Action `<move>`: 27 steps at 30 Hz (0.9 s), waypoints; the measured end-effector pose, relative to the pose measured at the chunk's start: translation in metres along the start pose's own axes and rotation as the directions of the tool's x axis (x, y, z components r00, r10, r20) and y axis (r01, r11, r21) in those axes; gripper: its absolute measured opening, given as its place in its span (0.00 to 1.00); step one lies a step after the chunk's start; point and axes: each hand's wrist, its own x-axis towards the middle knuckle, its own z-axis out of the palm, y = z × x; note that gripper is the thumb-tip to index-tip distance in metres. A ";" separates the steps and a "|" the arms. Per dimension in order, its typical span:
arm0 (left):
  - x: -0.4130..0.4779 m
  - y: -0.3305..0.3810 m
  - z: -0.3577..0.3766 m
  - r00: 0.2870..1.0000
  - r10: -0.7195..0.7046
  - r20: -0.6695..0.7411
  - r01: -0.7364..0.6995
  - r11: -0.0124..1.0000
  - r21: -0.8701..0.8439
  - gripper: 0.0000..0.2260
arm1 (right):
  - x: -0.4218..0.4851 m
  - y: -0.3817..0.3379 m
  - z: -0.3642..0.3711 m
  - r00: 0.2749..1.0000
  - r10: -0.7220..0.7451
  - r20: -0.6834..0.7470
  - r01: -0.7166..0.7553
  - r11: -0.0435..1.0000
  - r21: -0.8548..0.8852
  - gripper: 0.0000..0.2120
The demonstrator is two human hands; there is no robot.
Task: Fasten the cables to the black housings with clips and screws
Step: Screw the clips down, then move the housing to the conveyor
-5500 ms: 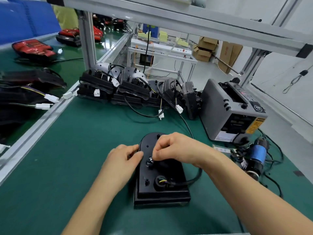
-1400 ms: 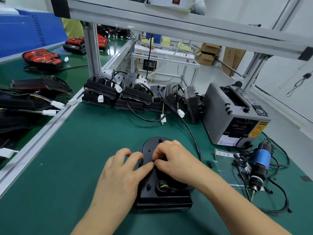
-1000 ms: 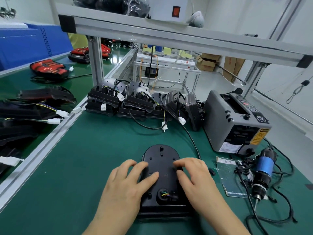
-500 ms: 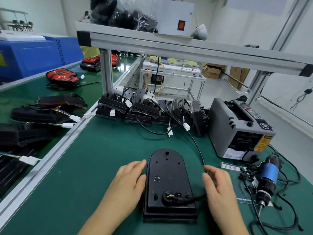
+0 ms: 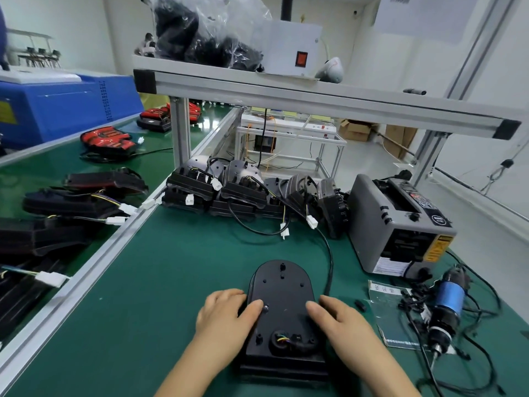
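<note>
The left hand is gripping the left edge of the black housing, fingers curled round it and thumb on top, while the right hand is resting relaxed, nearly straight fingers on the right edge. The housing is lying flat on the near part of the green bench, its cable running far along the right side toward a row of housings. A blue screwdriver is lying to the right.

Black housing side edges hidden under left hand and right hand; cable lost behind right hand; forearms cut by bottom edge; paper sheet print unreadable
</note>
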 end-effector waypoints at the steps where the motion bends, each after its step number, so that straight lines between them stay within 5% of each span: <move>1: -0.002 0.002 0.002 1.000 -0.008 -0.028 0.007 0.998 -0.056 0.22 | 0.001 -0.003 0.003 1.000 -0.005 0.001 0.005 1.000 0.026 0.34; 8: -0.022 0.024 0.010 0.974 -0.117 -0.196 -0.027 0.794 -0.608 0.11 | 0.001 -0.011 0.013 0.996 0.040 0.078 -0.071 0.885 0.461 0.37; 13: -0.023 0.032 -0.002 0.974 -0.076 -0.215 -0.105 0.688 -0.718 0.12 | -0.004 -0.016 0.000 0.982 -0.030 0.189 -0.121 0.666 0.736 0.29; 18: 0.061 0.038 -0.033 0.991 -0.016 -0.136 -0.054 0.866 -0.498 0.06 | -0.021 -0.028 -0.012 0.967 -0.142 0.211 -0.083 0.608 0.789 0.23; 21: 0.108 0.046 -0.028 0.961 0.273 0.045 -0.261 0.947 -0.186 0.20 | -0.032 -0.035 -0.017 0.949 -0.228 0.218 -0.038 0.603 0.797 0.23; 24: 0.117 0.060 -0.010 0.819 0.565 0.096 -0.563 0.763 0.317 0.30 | -0.042 -0.043 -0.027 0.922 -0.314 0.228 -0.001 0.584 0.812 0.22; 27: 0.125 0.058 0.016 0.773 0.633 0.042 -0.622 0.742 0.251 0.23 | -0.053 -0.049 -0.040 0.883 -0.396 0.251 0.021 0.568 0.822 0.23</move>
